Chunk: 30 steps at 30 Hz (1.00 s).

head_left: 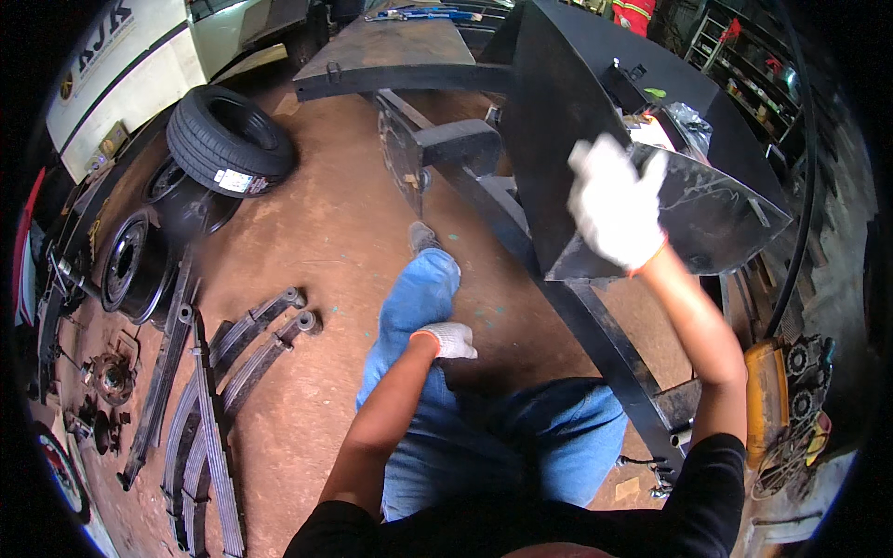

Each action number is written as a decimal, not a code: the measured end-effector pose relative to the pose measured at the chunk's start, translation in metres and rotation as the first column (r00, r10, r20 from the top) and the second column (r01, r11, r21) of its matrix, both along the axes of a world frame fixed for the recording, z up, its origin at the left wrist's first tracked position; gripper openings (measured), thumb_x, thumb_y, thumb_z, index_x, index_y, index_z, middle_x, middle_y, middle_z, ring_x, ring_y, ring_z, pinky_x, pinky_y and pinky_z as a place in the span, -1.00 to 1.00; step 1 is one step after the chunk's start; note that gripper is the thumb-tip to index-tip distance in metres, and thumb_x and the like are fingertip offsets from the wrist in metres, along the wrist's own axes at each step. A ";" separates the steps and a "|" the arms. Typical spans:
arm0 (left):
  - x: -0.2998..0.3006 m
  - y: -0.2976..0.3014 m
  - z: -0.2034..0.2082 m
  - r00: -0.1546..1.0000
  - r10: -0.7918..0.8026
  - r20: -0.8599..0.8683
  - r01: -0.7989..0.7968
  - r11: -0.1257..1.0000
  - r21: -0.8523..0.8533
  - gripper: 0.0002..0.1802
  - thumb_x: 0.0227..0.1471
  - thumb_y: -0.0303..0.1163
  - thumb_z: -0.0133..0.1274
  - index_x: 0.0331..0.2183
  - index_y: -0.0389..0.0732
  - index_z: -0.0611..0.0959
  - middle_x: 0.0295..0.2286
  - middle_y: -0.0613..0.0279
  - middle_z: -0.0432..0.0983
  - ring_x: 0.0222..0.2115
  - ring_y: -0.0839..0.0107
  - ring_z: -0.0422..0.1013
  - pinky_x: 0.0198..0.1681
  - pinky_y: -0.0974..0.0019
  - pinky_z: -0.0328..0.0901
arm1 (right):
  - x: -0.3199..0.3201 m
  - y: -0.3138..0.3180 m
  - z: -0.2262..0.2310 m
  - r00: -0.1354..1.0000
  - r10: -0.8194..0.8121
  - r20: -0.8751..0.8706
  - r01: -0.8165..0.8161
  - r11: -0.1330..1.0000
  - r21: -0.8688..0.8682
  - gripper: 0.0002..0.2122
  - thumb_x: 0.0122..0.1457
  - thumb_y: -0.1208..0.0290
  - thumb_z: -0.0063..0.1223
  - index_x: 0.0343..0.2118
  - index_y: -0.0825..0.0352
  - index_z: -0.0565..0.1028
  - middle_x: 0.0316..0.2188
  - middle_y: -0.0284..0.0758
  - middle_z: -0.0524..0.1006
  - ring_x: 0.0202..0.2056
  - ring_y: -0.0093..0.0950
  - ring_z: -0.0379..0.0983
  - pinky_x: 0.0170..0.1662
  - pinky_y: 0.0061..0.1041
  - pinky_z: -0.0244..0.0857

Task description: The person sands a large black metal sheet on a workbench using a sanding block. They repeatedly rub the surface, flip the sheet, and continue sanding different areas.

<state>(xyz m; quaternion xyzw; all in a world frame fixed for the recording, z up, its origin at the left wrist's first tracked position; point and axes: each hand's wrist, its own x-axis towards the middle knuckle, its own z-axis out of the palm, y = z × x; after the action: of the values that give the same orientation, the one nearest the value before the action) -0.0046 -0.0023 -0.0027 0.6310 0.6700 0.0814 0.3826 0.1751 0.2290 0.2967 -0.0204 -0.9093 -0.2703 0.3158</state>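
Observation:
My right hand (616, 209), in a white knit glove, is raised in front of a black sheet-metal box (558, 130). It is slightly blurred, with the thumb spread from the fingers and nothing visible in it. Whether it touches the metal I cannot tell. Inside the box lie a clear plastic bag (690, 126) and other small items. The box sits on a dark steel frame (605, 330) to my right. My left hand (452, 341), also gloved, is by my knee in blue jeans (419, 288). Its fingers are curled in, and no object shows in them.
Leaf springs (246, 330) lie on the brown floor at left, near a steel wheel rim (121, 265) and a black tyre (209, 153). Ahead stands a flat metal platform (400, 46). A yellow machine part (765, 405) is at right. A person in red (634, 11) is far off.

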 end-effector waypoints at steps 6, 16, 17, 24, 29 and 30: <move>-0.005 -0.004 0.009 0.999 -0.044 -0.010 0.044 0.999 0.019 -0.37 0.12 0.12 0.06 -0.13 -0.30 0.69 -0.10 -0.18 0.59 -0.02 -0.10 0.48 0.07 -0.03 0.31 | -0.007 -0.037 0.035 0.999 -0.037 -0.033 0.041 0.986 0.163 -0.78 0.17 0.30 0.13 -0.17 0.25 0.59 0.16 -0.27 0.50 0.23 -0.26 0.35 0.16 0.33 -0.01; -0.006 -0.001 -0.003 1.000 0.002 0.014 -0.002 1.000 -0.011 -0.38 0.10 0.10 0.14 -0.08 -0.28 0.68 -0.06 -0.14 0.60 0.01 -0.04 0.49 0.10 0.04 0.32 | 0.009 -0.011 -0.029 0.982 0.177 0.068 -0.186 0.967 0.176 -0.70 0.18 0.20 0.10 -0.08 0.21 0.57 0.20 -0.27 0.50 0.29 -0.24 0.31 0.02 0.23 0.12; -0.004 -0.003 0.001 1.000 0.009 0.011 -0.009 1.000 -0.011 -0.38 0.10 0.10 0.14 -0.08 -0.28 0.68 -0.06 -0.15 0.60 0.00 -0.04 0.50 0.10 0.04 0.33 | 0.004 -0.018 0.010 0.994 0.104 0.036 -0.109 0.972 0.209 -0.73 0.17 0.21 0.14 -0.13 0.20 0.57 0.20 -0.28 0.49 0.28 -0.24 0.32 0.06 0.34 0.05; 0.004 0.003 0.010 0.999 0.003 0.046 -0.003 1.000 0.008 -0.41 0.10 0.09 0.12 -0.13 -0.27 0.70 -0.10 -0.14 0.61 -0.02 -0.07 0.50 0.08 0.03 0.33 | 0.024 -0.007 -0.070 0.962 -0.031 0.270 -0.011 0.988 0.153 -0.60 0.28 0.19 -0.05 0.10 0.25 0.51 0.25 -0.27 0.43 0.28 -0.32 0.28 0.18 0.07 0.03; 0.002 -0.002 0.010 1.000 -0.006 0.026 0.006 1.000 0.015 -0.37 0.10 0.13 0.10 -0.11 -0.28 0.69 -0.08 -0.17 0.58 0.00 -0.11 0.47 0.10 -0.01 0.31 | 0.030 -0.012 -0.109 0.901 0.194 0.388 -0.132 0.974 -0.181 -0.79 0.27 0.27 -0.02 -0.18 0.24 0.57 0.16 -0.26 0.52 0.24 -0.22 0.31 -0.03 -0.11 0.24; 0.000 0.000 0.008 1.000 -0.007 0.026 0.007 1.000 0.012 -0.37 0.10 0.13 0.10 -0.10 -0.28 0.69 -0.08 -0.17 0.58 0.01 -0.11 0.47 0.10 -0.01 0.31 | 0.031 -0.010 -0.098 0.924 0.150 0.353 -0.099 0.982 -0.159 -0.77 0.25 0.24 0.01 -0.15 0.23 0.56 0.16 -0.27 0.51 0.22 -0.22 0.33 0.00 -0.04 0.21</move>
<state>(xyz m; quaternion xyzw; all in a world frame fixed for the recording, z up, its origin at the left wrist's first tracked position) -0.0045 -0.0024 0.0050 0.6346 0.6622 0.0921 0.3877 0.2060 0.2188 0.1989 0.0659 -0.9679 -0.1850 0.1566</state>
